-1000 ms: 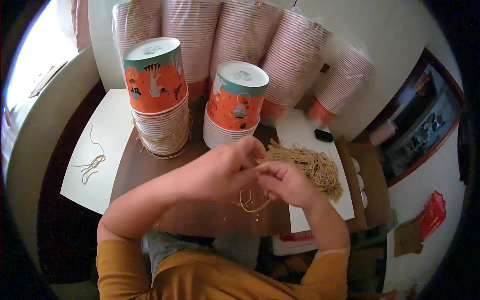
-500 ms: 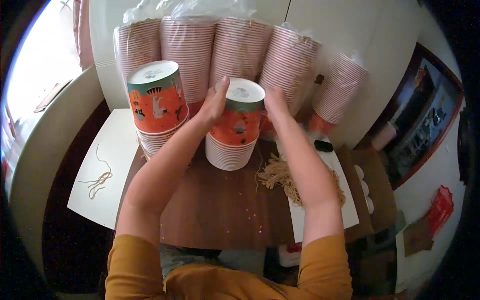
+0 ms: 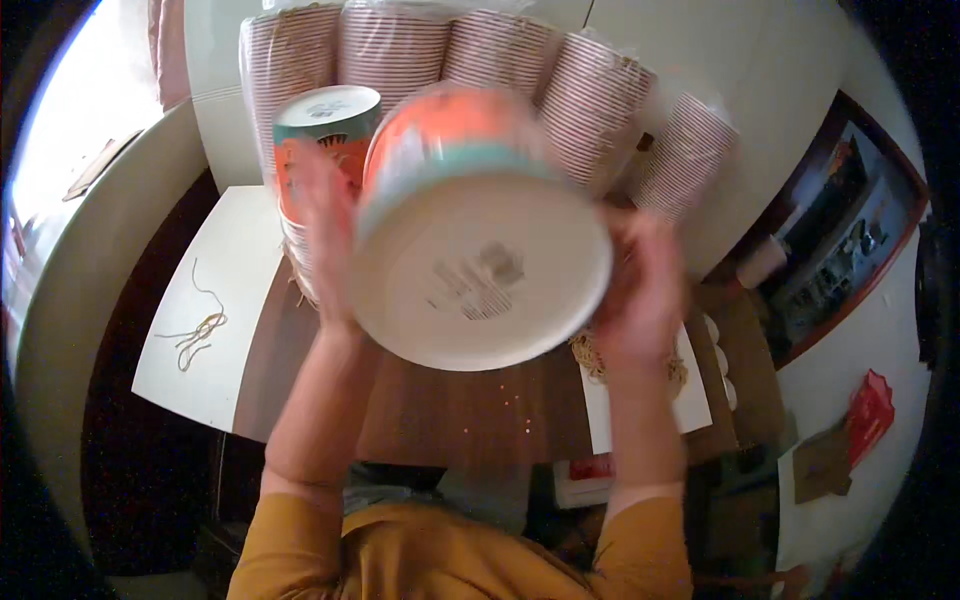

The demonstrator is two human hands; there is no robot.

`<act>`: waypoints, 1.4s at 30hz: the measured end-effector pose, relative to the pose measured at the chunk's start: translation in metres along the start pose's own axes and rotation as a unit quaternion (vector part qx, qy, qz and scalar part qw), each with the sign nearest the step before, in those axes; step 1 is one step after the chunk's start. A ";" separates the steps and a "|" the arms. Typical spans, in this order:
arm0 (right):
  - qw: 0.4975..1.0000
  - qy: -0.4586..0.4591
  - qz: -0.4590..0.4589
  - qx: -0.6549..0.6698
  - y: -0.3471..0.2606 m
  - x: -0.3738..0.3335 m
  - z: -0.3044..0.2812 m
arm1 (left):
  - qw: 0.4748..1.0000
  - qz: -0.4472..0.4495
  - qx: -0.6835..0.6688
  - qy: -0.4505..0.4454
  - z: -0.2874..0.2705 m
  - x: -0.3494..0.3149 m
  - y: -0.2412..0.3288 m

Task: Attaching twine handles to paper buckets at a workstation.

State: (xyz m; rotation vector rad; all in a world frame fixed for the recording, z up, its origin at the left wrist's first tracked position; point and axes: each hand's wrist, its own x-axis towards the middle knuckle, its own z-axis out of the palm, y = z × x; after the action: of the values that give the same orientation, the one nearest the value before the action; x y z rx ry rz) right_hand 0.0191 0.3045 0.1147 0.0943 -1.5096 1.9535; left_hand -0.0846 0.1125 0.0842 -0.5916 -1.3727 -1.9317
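A person in a mustard-yellow top holds a stack of paper tubs (image 3: 480, 250) up off the table, tipped so the round white base faces the camera. The left hand (image 3: 325, 245) is pressed flat against the stack's left side, fingers spread; the right hand (image 3: 640, 300) cups the opposite side. Both grip the stack between the palms rather than closing around it. The picture is blurred here, so exact finger placement cannot be told.

The tubs are smooth printed card, orange with a teal band near the rim, wide and shallow-walled. Just behind the left hand stands a second stack of the same tubs (image 3: 325, 130). Beyond both hands lean long sleeves of red-and-white striped paper cups (image 3: 500, 70) in clear, crinkled plastic wrap.

Below the right hand, a tangle of tan rubber bands (image 3: 590, 355) lies on a white sheet. Well to the left of the left hand, a few loose bands (image 3: 195, 330) rest on a white board (image 3: 190, 385) lying over the dark wood table (image 3: 460, 410).

A likely risk: the stack is held only by side pressure, so the slick nested tubs could slide apart and spill, or knock the neighbouring stack over.
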 end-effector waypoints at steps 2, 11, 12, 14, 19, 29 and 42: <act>0.995 0.071 -0.038 0.057 0.056 -0.037 -0.004 | 0.966 -0.194 -0.165 -0.042 -0.003 -0.051 -0.018; 0.985 -0.044 0.098 -0.131 0.089 -0.076 -0.063 | 0.944 0.218 0.094 -0.228 -0.088 -0.072 -0.015; 0.990 -0.065 0.077 -0.094 0.084 -0.070 -0.073 | 0.931 0.241 0.106 -0.251 -0.097 -0.074 -0.019; 0.950 -0.137 -0.006 -0.281 0.060 -0.057 -0.086 | 0.923 0.246 0.107 -0.277 -0.108 -0.073 -0.028; 0.868 -0.349 -0.075 -0.345 0.025 -0.037 -0.051 | 0.879 0.247 0.096 -0.397 -0.123 -0.061 -0.044; 0.745 -0.539 -0.037 -0.391 0.059 -0.015 0.012 | 0.874 0.193 0.261 -0.362 -0.118 -0.083 -0.003; 0.795 -0.476 0.110 -0.359 0.009 0.016 0.028 | 0.852 -0.085 0.190 -0.480 -0.101 -0.074 0.014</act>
State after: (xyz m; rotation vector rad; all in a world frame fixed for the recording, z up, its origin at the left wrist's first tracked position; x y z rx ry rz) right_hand -0.0073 0.2861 0.1239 0.6720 -2.9451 1.3440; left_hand -0.0232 0.0344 0.0070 -1.3690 -2.4062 -1.4055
